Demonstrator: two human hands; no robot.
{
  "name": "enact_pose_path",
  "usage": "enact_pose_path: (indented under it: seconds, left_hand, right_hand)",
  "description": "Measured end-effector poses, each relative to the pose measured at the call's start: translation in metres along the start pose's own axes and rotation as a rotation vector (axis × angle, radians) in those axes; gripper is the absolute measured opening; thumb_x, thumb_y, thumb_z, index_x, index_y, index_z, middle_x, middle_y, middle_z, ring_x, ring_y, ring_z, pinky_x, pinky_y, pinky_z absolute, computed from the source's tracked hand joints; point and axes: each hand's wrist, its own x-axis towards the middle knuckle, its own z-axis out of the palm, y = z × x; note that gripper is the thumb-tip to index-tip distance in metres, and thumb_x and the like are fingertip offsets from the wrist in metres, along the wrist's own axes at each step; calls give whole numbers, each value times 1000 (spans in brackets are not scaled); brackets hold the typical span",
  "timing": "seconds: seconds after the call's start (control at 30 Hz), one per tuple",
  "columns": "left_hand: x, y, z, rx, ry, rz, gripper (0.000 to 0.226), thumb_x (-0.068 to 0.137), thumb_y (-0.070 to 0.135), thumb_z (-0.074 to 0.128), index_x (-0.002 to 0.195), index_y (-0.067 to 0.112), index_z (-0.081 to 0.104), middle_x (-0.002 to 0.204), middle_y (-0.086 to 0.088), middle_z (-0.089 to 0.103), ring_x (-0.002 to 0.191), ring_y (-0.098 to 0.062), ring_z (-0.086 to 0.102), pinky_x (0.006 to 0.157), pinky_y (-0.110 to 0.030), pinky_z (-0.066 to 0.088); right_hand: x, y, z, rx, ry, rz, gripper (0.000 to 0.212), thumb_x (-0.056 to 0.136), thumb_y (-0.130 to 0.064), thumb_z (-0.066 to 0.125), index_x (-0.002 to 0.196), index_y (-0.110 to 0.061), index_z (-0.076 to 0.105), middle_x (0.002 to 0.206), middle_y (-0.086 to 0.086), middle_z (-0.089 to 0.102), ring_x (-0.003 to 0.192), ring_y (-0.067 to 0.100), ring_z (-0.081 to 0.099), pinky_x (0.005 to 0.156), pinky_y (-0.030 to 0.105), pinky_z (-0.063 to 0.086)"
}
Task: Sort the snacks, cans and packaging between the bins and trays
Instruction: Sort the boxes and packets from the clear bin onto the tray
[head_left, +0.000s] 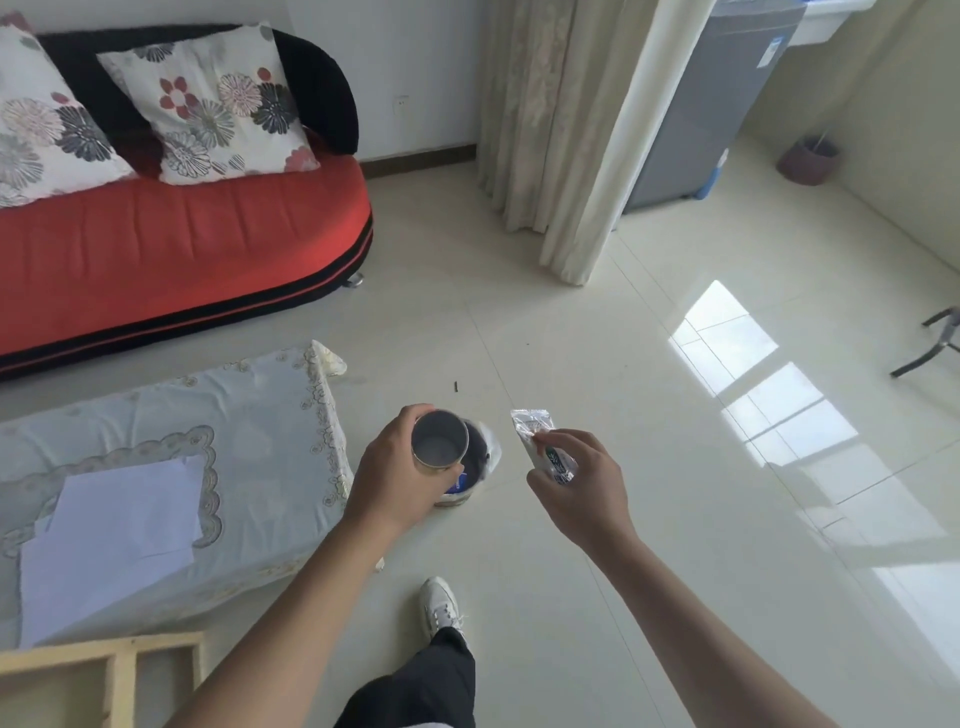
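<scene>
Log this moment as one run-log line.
left hand: grips open can over lined floor bin | right hand: pinches clear wrapper beside bin | status: neither released yet

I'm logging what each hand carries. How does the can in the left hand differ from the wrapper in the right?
The can is a rigid metal cylinder, open end up; the wrapper is flat, crinkled shiny film. The left hand wraps round the can; the right hand pinches the wrapper. The can hangs over the bag-lined bin; the wrapper is off to its right, over the floor. Both are held in the air.
</scene>
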Motion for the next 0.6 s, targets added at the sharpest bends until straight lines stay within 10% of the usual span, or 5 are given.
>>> enact_pose_path:
  seconds: [0.6]
  left_hand:
    - [174, -120, 89, 28, 139, -236, 71, 72, 34, 91, 132, 25, 55, 127, 14, 65, 114, -10, 61, 87, -14, 41]
  right_hand:
    - [238, 65, 148, -55, -225, 202, 36, 82, -20, 69, 116, -26, 73, 116, -15, 57, 101, 5, 57, 80, 13, 39]
